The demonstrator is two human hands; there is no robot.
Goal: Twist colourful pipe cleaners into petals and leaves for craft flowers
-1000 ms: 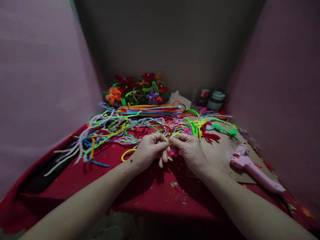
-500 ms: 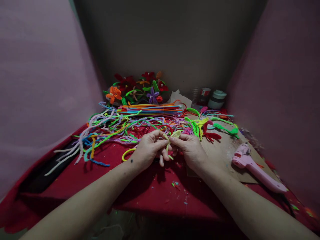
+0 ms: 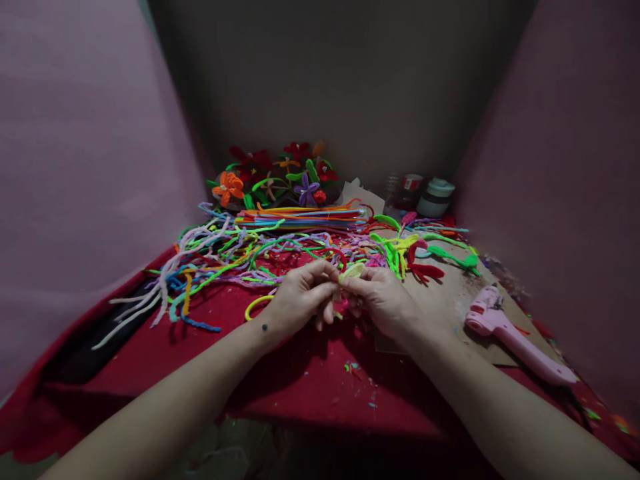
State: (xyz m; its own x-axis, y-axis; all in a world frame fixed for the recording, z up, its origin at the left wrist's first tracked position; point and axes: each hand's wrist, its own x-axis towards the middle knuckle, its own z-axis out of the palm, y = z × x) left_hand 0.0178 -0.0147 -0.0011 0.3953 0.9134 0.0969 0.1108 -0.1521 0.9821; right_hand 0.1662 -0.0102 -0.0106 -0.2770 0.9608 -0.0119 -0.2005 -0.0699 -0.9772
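Note:
My left hand (image 3: 300, 300) and my right hand (image 3: 380, 299) meet over the middle of a red cloth (image 3: 300, 380). Both pinch a small pale yellow-green pipe cleaner piece (image 3: 351, 271), bent into a loop, held just above the cloth. The fingertips of the two hands touch around it. A bit of pink (image 3: 341, 307) shows under the hands. A yellow pipe cleaner loop (image 3: 254, 307) lies on the cloth just left of my left hand.
A tangle of coloured pipe cleaners (image 3: 240, 257) spreads behind the hands, with a straight bundle (image 3: 305, 219) further back. Finished pipe cleaner flowers (image 3: 280, 180) stand at the back. A pink glue gun (image 3: 510, 337) lies on cardboard (image 3: 450, 300) at the right. Two jars (image 3: 425, 193) stand back right.
The hands have drawn closer together and pinch the yellow-green piece more tightly; its loose tail no longer shows below the fingers.

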